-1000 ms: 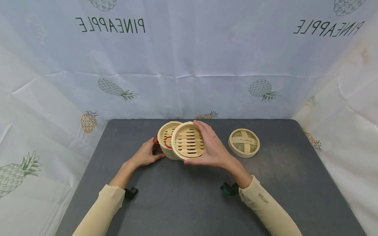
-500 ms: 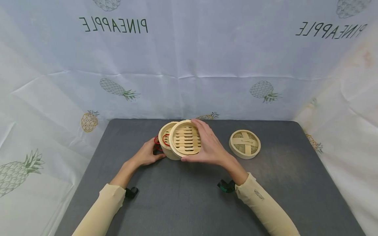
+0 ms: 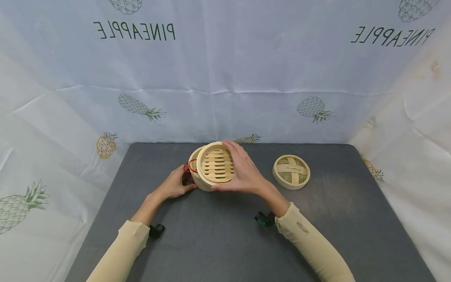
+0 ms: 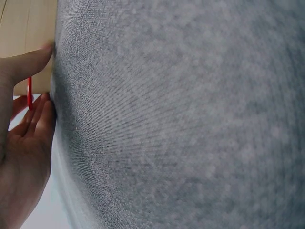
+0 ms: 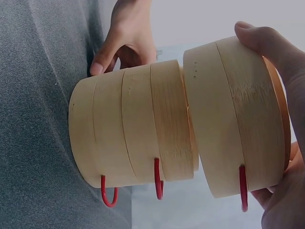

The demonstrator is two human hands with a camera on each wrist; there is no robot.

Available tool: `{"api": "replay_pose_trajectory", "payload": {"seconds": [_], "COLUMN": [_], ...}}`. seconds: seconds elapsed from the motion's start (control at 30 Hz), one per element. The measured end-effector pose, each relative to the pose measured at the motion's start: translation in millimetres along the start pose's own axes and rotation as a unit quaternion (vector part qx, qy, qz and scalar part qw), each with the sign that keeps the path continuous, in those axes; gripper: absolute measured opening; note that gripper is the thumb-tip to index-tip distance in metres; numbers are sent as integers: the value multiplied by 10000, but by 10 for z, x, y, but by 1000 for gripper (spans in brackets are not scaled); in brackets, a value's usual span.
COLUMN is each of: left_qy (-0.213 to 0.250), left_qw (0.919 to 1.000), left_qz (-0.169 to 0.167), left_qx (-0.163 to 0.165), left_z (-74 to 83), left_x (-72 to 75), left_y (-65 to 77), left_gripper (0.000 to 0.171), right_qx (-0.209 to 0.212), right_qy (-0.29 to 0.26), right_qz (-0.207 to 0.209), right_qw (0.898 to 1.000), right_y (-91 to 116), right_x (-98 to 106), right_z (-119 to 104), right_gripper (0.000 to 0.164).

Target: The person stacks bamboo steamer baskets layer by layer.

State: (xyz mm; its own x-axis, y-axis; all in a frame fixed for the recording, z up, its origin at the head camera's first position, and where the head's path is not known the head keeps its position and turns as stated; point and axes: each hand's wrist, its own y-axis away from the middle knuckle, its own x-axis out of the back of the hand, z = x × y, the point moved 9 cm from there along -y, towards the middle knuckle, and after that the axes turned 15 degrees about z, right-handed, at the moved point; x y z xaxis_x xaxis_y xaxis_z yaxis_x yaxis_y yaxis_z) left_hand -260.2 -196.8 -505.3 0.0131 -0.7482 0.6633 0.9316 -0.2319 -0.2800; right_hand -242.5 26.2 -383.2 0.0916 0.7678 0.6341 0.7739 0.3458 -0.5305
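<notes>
1. The stack of bamboo steamer tiers (image 5: 128, 126) stands upright on the table (image 3: 218, 235) and serves as the landmark here; red loops hang from its wall, two of them plain in the right wrist view.
2. The left hand (image 3: 174, 184) is at the left side of the stack, its fingers (image 4: 45, 117) and thumb curled around the lower wall. The stack lies between thumb and fingers, with a red loop close to them in the left wrist view.
3. The right hand (image 3: 243, 170) is to the right of the stack and a little above it, gripping the raised tier (image 3: 215, 162). This tier sits between the thumb, on the near edge of its wall, and the fingers, at the far edge.
4. The raised tier is over the top of the stack, set toward its right and tilted, so that its slatted floor shows to the head camera. Its lower edge comes very close to the rim of the stack; whether they touch I cannot tell.
5. The round lid (image 3: 291, 172), with crossed bands, lies on the table well to the right of the stack.
6. Behind the stack hangs a pineapple-print cloth (image 3: 225, 58).
</notes>
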Motion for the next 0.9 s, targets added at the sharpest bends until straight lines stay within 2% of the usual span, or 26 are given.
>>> {"api": "replay_pose_trajectory", "payload": {"seconds": [0.63,0.9], "left_qy": [-21,186], "left_qw": [10000,9997], "left_qz": [2,-68], "left_qx": [10,109], "left_z": [25,6], "left_x": [4,-22], "left_y": [7,15], "left_gripper": [72,72], "right_qx": [46,188], "right_qy": [56,32], "right_qz": [92,110], "right_qw": [9999,9998], "right_y": [-74,-115], "right_x": [-54,-73], "right_z": [-8,-37], "right_gripper": [135,135]}}
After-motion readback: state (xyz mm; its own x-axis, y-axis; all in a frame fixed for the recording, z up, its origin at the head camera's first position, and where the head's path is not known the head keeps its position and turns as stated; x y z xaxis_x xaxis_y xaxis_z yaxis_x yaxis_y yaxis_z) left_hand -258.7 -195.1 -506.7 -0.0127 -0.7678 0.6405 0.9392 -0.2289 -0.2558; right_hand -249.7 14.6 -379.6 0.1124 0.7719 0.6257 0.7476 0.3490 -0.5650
